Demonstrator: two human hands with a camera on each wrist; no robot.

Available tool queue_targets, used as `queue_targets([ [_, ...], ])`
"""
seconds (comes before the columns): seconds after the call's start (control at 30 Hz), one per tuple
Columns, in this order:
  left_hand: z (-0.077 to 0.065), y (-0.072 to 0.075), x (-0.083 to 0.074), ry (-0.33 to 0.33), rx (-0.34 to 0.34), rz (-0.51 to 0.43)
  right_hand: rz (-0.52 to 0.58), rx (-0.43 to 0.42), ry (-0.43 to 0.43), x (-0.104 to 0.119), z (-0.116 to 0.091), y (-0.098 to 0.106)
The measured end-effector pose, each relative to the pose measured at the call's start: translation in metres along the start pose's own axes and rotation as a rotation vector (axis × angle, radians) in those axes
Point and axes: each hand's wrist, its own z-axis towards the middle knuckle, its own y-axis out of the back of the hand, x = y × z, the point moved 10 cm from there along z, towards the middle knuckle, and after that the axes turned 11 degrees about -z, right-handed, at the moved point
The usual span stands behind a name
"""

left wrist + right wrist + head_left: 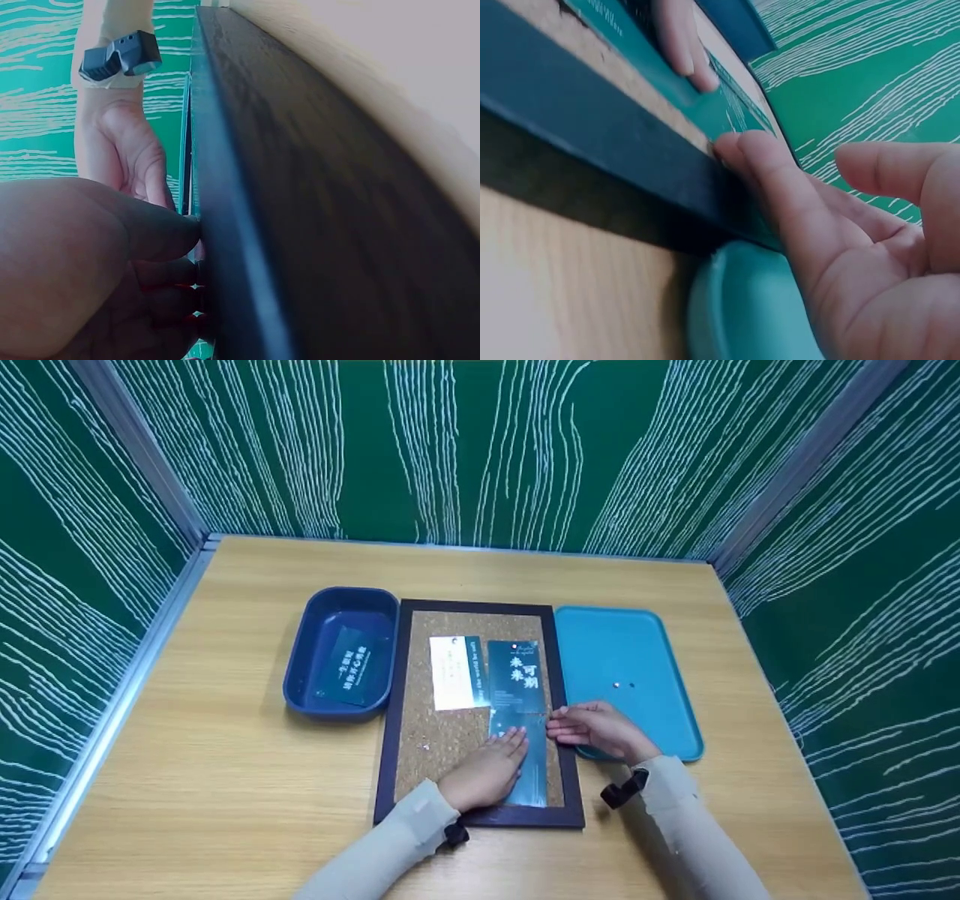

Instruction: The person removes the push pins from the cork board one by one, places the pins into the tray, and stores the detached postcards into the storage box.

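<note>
A dark-framed cork board point(442, 757) lies on the table with several cards on it. My left hand point(484, 774) rests with extended fingers on the lower green card point(535, 776). That card sits just below another green card point(516, 694) with white characters and a small pin near its top. To their left is a white and green card point(452, 682). My right hand point(600, 729) is at the board's right side, fingertips by the lower card's edge. In the right wrist view its thumb stands apart from the straight fingers point(780, 184), with nothing visible between them.
A teal tray point(615, 641) adjoins the board's right side, with two tiny pins point(616, 685) on it. At the left stands a dark blue bin point(298, 682) containing a green card point(352, 664). A small shiny bit point(426, 748) lies on the cork. Green walls point(510, 457) surround the table.
</note>
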Motion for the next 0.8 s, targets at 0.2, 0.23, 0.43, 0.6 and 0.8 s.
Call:
queue_targets([
  [0.2,-0.0001,-0.0002,-0.0004,0.007,0.008,-0.015,0.107,-0.002,-0.019,-0.0059,-0.0042,-0.0022],
  [0.23,-0.0002,-0.0002,-0.0002,0.007,0.007,-0.020,0.120,-0.004,-0.022,-0.0067,-0.0044,-0.0025],
  [0.43,-0.0007,0.0005,0.0000,0.001,0.004,-0.031,0.197,0.009,-0.019,-0.0094,-0.0063,-0.0050],
  [0.6,-0.0003,0.0010,-0.0007,-0.003,0.021,-0.022,0.244,0.025,-0.013,-0.0091,-0.0084,-0.0063],
  [0.8,0.0000,0.0008,-0.0011,0.000,0.024,-0.031,0.248,0.011,-0.015,-0.0084,-0.0102,-0.0052],
])
